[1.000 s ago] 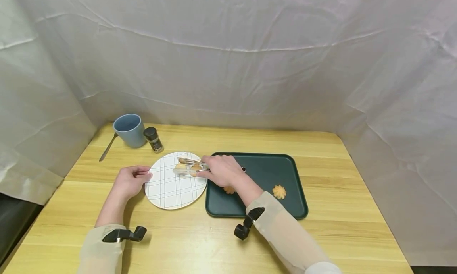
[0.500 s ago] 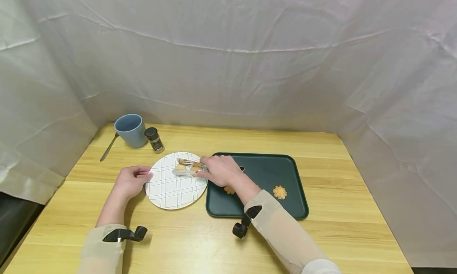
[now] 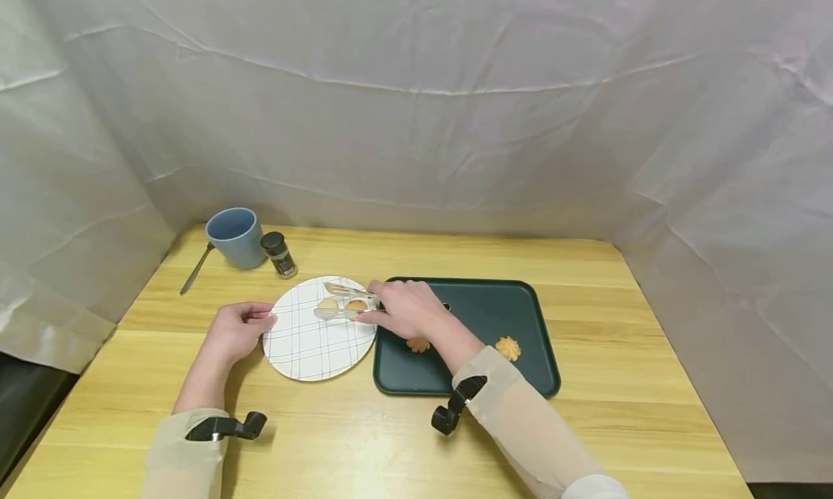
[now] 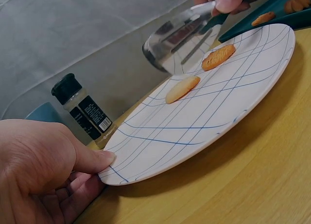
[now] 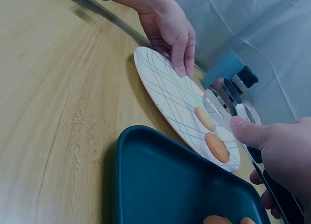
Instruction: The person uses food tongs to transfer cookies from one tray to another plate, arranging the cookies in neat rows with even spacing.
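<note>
Head cam: L hand [image 3: 241,330] pinches the L rim of the plate [image 3: 319,354], thumb on top, other fingers curled at/under the edge; L wrist view confirms. Plate = round, white w/ thin blue grid lines, on the table [image 3: 364,441] just L of the tray [image 3: 494,296]. Can't tell if the pinched edge is lifted. R hand [image 3: 410,309] grips the tongs [image 3: 345,291], fingers wrapped round the handles, thumb along the near side, a bit of handle end poking out past the hand. Tong tips point L over the far half of the plate, blades spread apart. Two cookies lie on the plate near the tongs: pale cookie [image 3: 327,309] further L, browner cookie [image 3: 356,307] on the R, close together w/ a small gap b/w them per L wrist view. From head cam the near blade crosses in front of both; L wrist view has the tongs raised above the plate. Tong-to-cookie contact: can't tell. Tray = dk green, rectangular, rounded corners, partly hidden by R hand + forearm. On it: one flower-shaped cookie [image 3: 508,348] on the R side, another cookie [image 3: 419,345] partly covered by the R wrist. Far L of table: blue mug [image 3: 241,242], metal utensil [image 3: 197,269] lying w/ one end at the mug's L side, black-capped jar [image 3: 281,257] just R of mug, behind plate. Grey cloth [image 3: 416,123] hangs behind the table.
</note>
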A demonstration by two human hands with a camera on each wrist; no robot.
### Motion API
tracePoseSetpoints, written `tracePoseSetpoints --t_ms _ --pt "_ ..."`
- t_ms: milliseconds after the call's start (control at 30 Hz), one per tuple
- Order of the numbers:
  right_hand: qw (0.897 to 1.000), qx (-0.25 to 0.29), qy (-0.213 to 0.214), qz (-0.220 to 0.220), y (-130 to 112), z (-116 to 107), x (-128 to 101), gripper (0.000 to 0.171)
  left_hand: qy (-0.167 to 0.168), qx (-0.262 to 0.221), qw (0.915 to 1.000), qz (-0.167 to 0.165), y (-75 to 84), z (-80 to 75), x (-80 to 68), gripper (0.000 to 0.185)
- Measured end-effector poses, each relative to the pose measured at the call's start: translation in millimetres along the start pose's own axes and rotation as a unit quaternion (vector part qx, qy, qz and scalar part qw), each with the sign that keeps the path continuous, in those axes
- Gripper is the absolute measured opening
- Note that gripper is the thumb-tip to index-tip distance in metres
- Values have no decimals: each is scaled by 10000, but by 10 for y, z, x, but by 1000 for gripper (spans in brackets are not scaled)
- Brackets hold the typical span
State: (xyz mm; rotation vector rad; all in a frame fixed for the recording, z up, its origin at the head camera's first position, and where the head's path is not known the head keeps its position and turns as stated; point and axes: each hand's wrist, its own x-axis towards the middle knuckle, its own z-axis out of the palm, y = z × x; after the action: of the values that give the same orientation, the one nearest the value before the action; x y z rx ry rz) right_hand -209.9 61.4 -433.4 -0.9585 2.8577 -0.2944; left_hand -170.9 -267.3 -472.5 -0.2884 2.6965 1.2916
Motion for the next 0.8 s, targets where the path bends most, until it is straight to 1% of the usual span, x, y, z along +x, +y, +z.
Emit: tracePoseSetpoints --t_ms 200,467,633,800 --pt "10000 43 46 -23 35 -67 -110 68 -14 2 10000 4 -25 -30 1 40" --pt "9996 239 151 -44 137 -128 -322 68 -50 8 10000 28 -24 -49 4 39" --pt "9992 328 199 83 213 -178 -459 68 -16 40 10000 30 -37 -45 5 39" --pt "9991 291 198 247 291 -236 -588 69 1 78 10000 18 -49 -53 -1 39"
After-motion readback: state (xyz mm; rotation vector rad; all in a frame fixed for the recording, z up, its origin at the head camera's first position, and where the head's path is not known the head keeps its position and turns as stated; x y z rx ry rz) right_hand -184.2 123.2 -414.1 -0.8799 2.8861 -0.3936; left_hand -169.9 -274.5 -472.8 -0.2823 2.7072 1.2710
